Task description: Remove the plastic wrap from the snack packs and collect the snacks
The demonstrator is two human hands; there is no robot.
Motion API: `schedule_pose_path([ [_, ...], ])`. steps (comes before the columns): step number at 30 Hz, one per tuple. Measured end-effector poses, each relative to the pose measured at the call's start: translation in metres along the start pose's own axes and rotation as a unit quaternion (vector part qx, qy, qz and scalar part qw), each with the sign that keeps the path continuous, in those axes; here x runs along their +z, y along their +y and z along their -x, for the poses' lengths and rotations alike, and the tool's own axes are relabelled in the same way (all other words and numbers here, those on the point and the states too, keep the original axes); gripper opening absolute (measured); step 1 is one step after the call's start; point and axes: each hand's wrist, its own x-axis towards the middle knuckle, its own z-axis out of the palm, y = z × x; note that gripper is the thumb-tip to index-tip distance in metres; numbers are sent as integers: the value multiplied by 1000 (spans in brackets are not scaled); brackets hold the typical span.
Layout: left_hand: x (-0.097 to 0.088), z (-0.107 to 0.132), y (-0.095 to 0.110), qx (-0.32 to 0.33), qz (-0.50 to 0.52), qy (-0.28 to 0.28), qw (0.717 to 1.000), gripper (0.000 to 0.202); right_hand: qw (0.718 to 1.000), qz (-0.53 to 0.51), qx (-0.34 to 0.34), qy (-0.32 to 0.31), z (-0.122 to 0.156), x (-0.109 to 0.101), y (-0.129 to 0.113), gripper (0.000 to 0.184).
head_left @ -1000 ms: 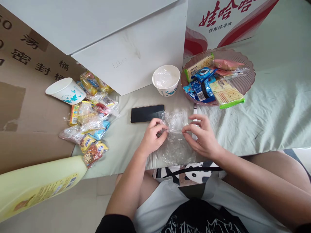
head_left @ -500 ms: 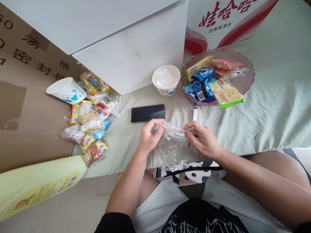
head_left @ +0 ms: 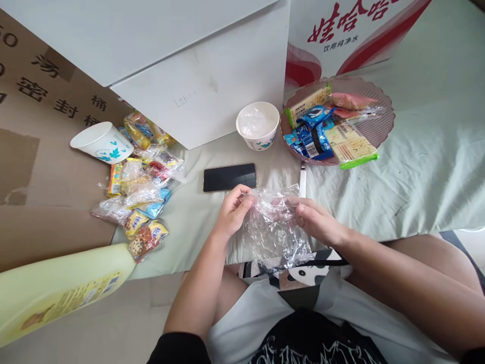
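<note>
A clear, crinkled plastic bag (head_left: 278,235) hangs between my hands, its upper part spread and its lower end over my lap. My left hand (head_left: 235,210) is closed on the bag's upper left edge, thumb against fingers. At the upper right, my right hand (head_left: 318,220) has its fingers stretched behind or inside the see-through film, with the thumb on the near side at the edge. Just beyond my left hand lies a black phone (head_left: 229,177), screen up. A slim white stick-like object (head_left: 302,182) lies past my right hand.
A paper bowl (head_left: 258,126) holds clear plastic. Packaged snacks fill part of a pink scalloped plate (head_left: 384,116). On the left are heaped snack packs (head_left: 146,182), a tilted paper cup (head_left: 102,143) and a yellow bottle (head_left: 64,288). Behind stand white boxes (head_left: 212,76) and a cardboard box (head_left: 22,167).
The bag has spread wider at its top and right side. My right hand's fingers have straightened from a pinch and reach left behind or into the film. My left hand keeps its grip.
</note>
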Motion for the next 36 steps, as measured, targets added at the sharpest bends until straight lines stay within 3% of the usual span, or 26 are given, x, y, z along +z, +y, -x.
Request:
schedule_pose_path([
  [5, 2, -1, -1, -31, -77, -27, 996, 42, 984, 171, 3, 41, -1, 5, -5, 25],
  [11, 0, 2, -4, -104, -15, -138, 985, 65, 989, 112, 43, 81, 0, 11, -7, 21],
  [15, 1, 2, -2, -98, 14, -124, 987, 50, 993, 77, 15, 89, -1, 11, -9, 21],
  [19, -4, -1, 2, -95, 109, -50, 988, 80, 994, 60, -20, 90, -1, 9, -9, 18],
  [21, -8, -2, 3, -116, 132, -69, 982, 73, 993, 66, -32, 90, -1, 8, -8, 16],
  [25, -14, 1, 4, -179, 111, -200, 957, 44, 991, 96, -58, 75, -1, 7, -10, 19],
  [27, -14, 2, 5, -191, 108, -223, 950, 41, 991, 93, -59, 73, -1, 7, -11, 21],
  [32, -13, 3, 6, -178, 114, -209, 955, 57, 992, 85, -47, 79, -1, 6, -11, 19],
  [36, -11, 0, 5, -163, 96, -164, 968, 42, 993, 78, -44, 80, -1, 5, -10, 14],
])
